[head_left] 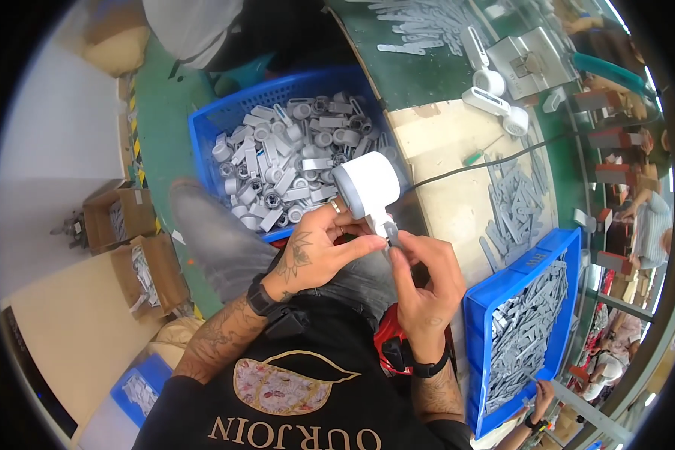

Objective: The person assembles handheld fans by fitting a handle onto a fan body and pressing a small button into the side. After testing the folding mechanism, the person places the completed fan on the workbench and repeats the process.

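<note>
A white housing (pixel 375 184) with a round, grey-rimmed head and a short handle is up in front of my lap. My left hand (pixel 315 247) is closed around it below the head, its thumb along the handle. At the handle's end, my right hand (pixel 431 281) pinches a small dark grey strip (pixel 392 236) between thumb and fingers, touching the handle. The strip's far end is partly hidden by my fingertips. Beyond my left hand, a blue basket (pixel 200 139) holds a heap of similar white and grey housings (pixel 285 161).
On the right stands a blue tray (pixel 476 330) full of grey strips. More loose strips (pixel 514 202), a green-handled screwdriver (pixel 474 157), a black cable (pixel 457 172) and two housings (pixel 495 105) lie on the bench. A co-worker's hand (pixel 541 397) is at the tray's near edge. Cardboard boxes (pixel 131 214) stand left.
</note>
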Demonstrator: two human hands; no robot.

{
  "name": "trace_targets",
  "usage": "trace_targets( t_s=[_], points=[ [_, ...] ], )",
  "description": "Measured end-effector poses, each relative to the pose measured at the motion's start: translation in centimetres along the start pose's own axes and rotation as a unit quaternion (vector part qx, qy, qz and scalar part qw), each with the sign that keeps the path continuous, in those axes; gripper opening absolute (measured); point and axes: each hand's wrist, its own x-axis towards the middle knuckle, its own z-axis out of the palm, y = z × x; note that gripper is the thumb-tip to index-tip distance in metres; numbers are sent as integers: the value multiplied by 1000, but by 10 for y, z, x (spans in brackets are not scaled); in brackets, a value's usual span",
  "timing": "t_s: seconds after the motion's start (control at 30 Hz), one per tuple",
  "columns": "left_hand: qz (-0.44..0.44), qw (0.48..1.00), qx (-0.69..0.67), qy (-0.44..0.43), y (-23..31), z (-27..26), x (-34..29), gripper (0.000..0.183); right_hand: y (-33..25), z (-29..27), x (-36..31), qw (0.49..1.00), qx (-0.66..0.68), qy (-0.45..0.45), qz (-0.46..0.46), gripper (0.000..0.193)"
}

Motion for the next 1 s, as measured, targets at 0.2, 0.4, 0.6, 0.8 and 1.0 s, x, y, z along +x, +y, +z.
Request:
trace_targets(
  t_s=[0.2,0.4,0.6,0.8,1.0],
  points=[
    [-9,1000,6,-7,-1,-2,-2,49,2,0,-5,1000,0,-19,-9,31],
    [-11,1000,-1,3,-1,2,-2,51,9,2,-7,995,-74,-25,-57,37],
    [57,998,16,28,8,10,4,42,10,-2,-3,993,-87,-24,-79,41],
    [25,993,115,-3,11,1,2,43,9,-18,10,998,8,-61,-22,42],
    [85,967,235,-52,32,19,-21,52,7,-36,12,910,263,-263,185,56]
  ],
)
